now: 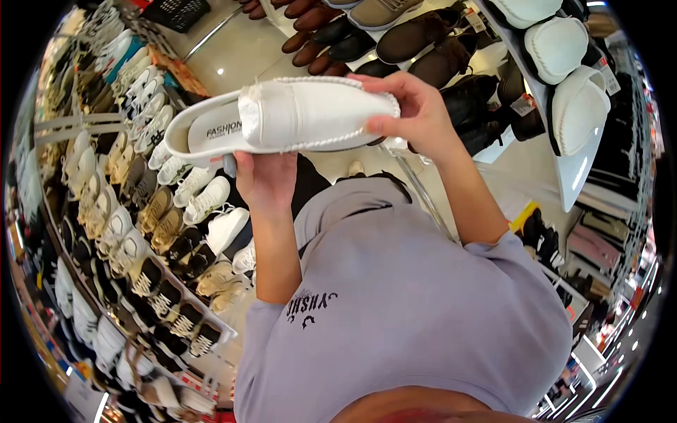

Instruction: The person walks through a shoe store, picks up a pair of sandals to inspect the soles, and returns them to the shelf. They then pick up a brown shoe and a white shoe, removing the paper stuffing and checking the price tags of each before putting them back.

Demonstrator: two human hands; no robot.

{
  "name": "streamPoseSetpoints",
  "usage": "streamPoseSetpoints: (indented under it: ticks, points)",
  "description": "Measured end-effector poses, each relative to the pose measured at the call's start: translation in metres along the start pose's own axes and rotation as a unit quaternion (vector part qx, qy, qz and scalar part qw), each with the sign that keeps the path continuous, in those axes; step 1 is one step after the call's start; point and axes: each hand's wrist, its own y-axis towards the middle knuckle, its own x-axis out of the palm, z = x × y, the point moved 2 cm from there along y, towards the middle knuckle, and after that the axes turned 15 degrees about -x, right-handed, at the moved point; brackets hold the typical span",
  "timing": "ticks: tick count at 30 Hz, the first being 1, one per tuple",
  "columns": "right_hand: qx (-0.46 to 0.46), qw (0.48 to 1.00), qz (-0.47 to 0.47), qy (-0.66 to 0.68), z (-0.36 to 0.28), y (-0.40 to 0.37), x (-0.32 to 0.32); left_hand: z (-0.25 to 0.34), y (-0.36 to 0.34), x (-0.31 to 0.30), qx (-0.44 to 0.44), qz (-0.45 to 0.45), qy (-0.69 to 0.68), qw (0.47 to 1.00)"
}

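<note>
A white slip-on shoe (324, 113) with braided edging is held sideways in front of the chest, its toe to the right and its open heel end to the left. Dark lettering shows on the insole. My right hand (412, 113) grips the toe, with the thumb on top and the fingers at the far edge. My left hand (270, 176) supports the shoe from the near side, around its middle; the fingers under it are hidden. A small grey tag (229, 166) hangs beside my left thumb.
Shelves of sneakers (169, 225) stand on the left. Brown and black shoes (416, 35) line a rack ahead. More white shoes (580, 109) sit on a shelf at the right. A black basket (176, 13) is at the top left.
</note>
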Motion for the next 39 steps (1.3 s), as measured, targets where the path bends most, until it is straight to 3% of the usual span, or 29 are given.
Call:
streamPoseSetpoints:
  ticks: [7,15,21,23,27,29,31,33,35,36,39]
  points:
    - [0.090,0.989,0.116,-0.004,0.012,0.063,0.046,0.083,0.052,-0.005,-0.019,-0.027,-0.008,0.999]
    - [0.077,0.986,0.102,0.104,0.059,0.141,0.109,0.174,0.072,-0.037,-0.010,0.044,0.011,0.999]
    - [0.113,0.978,0.120,0.127,0.074,0.164,0.118,0.210,0.094,-0.054,-0.014,-0.020,0.083,0.996]
    - [0.100,0.977,0.135,0.128,0.075,0.169,0.112,0.215,0.103,-0.061,-0.042,-0.105,-0.075,0.991]
    - [0.120,0.976,0.149,0.108,0.077,0.186,0.093,0.231,0.128,-0.056,-0.028,-0.098,-0.066,0.993]
    - [0.132,0.977,0.151,0.078,0.077,0.202,0.090,0.236,0.143,-0.052,-0.037,0.015,0.101,0.994]
    - [0.171,0.973,0.156,0.001,0.075,0.224,0.091,0.236,0.159,-0.053,-0.040,0.046,0.072,0.995]
    - [0.163,0.975,0.149,-0.026,0.077,0.247,0.088,0.236,0.180,-0.058,-0.050,0.052,0.005,0.997]
    - [-0.023,0.949,0.170,-0.264,0.078,0.273,0.085,0.237,0.199,-0.055,-0.052,0.064,0.028,0.996]
    - [-0.025,0.950,0.188,-0.250,0.068,0.284,0.096,0.238,0.208,-0.052,-0.054,0.076,0.045,0.995]
    - [-0.126,0.924,0.023,-0.360,0.049,0.316,0.120,0.239,0.237,-0.037,-0.077,0.085,0.034,0.993]
